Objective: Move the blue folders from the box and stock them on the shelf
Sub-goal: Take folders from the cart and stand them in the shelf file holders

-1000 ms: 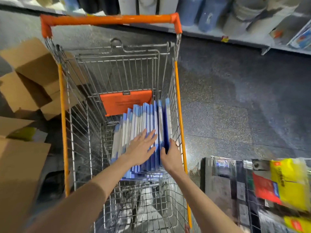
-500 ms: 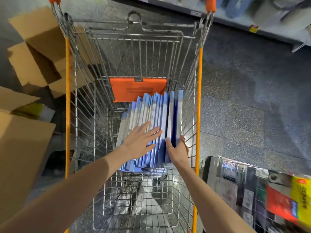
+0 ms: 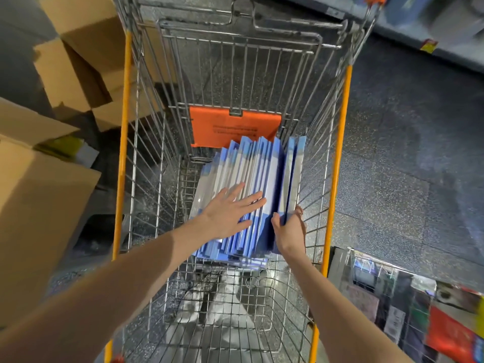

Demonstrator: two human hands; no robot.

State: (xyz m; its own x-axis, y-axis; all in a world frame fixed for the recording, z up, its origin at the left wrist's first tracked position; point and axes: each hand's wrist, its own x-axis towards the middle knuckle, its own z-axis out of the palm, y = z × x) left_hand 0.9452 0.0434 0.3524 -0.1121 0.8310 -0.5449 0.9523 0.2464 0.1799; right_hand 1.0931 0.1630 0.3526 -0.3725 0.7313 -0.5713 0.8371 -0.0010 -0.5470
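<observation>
From the head view, the blue folders (image 3: 251, 174) stand on edge in a row inside a wire shopping cart (image 3: 337, 142), leaning toward its left side, just in front of an orange flap (image 3: 235, 127) on the cart's far wall. The left hand (image 3: 230, 213) lies flat on the leaning row, its grip wide with the fingers spread and straight. The right hand (image 3: 290, 231) has its grip closed on the near edge of the rightmost folders, thumb on one face and fingers on the other; these stand slightly apart from the rest. Cardboard boxes (image 3: 78, 56) sit on the floor (image 3: 392, 153) left of the cart. A shelf (image 3: 445, 48) runs along the far upper right, blurred.
</observation>
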